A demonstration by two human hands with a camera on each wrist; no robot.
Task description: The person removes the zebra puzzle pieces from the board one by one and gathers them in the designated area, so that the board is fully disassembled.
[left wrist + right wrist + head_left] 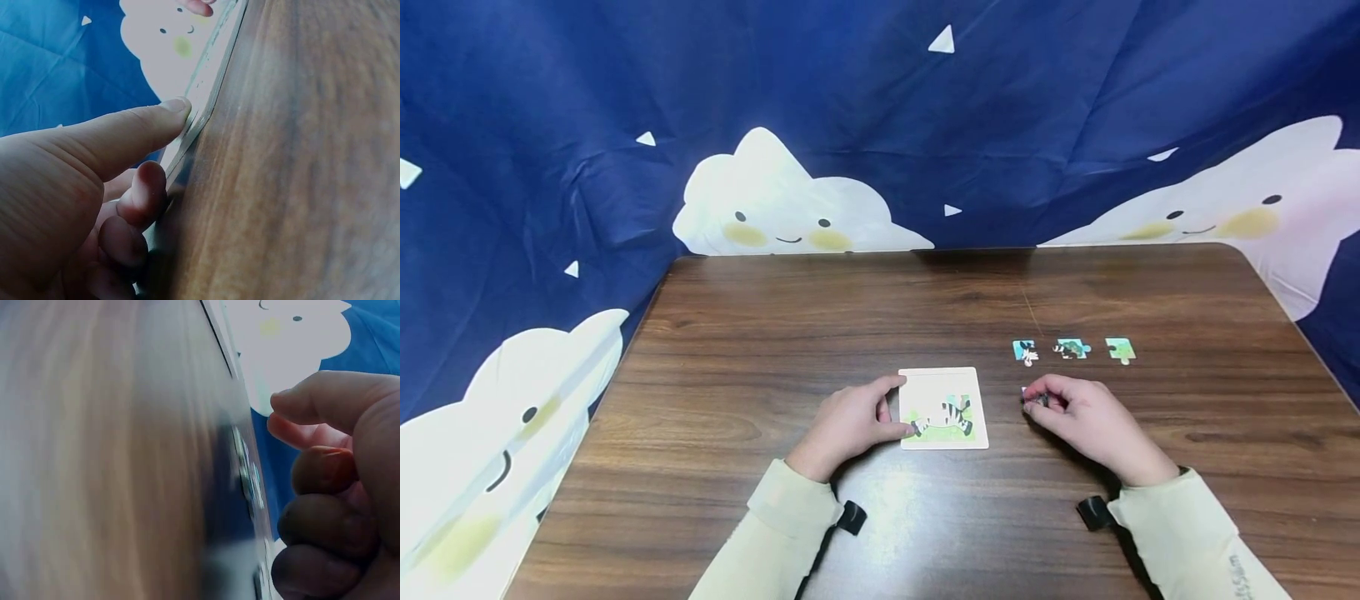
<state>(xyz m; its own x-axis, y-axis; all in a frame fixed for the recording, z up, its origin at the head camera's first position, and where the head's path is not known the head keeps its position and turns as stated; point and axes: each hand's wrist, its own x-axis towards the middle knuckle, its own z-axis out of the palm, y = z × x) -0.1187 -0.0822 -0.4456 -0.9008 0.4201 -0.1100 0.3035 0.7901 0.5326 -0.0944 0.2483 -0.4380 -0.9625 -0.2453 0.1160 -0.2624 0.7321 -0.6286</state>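
Observation:
A square white puzzle board (937,377) lies flat on the table, partly filled with a striped zebra body and green ground. My left hand (853,422) rests on its left side, thumb pressing the lower left edge and index finger at the upper left corner; the left wrist view shows this thumb (150,125) on the rim. Right of the board, my right hand (1093,419) hovers low over a puzzle piece (1042,399), partly hidden by its fingers. In the right wrist view the thumb and index finger (300,403) nearly meet, with nothing visible between them.
Behind the right hand lie a blue-and-white piece (1025,352), a piece with a green bush (1071,348) and a green piece (1120,350) in a row. The brown wooden table (775,333) meets a blue cloud-patterned cloth (865,100) at the back.

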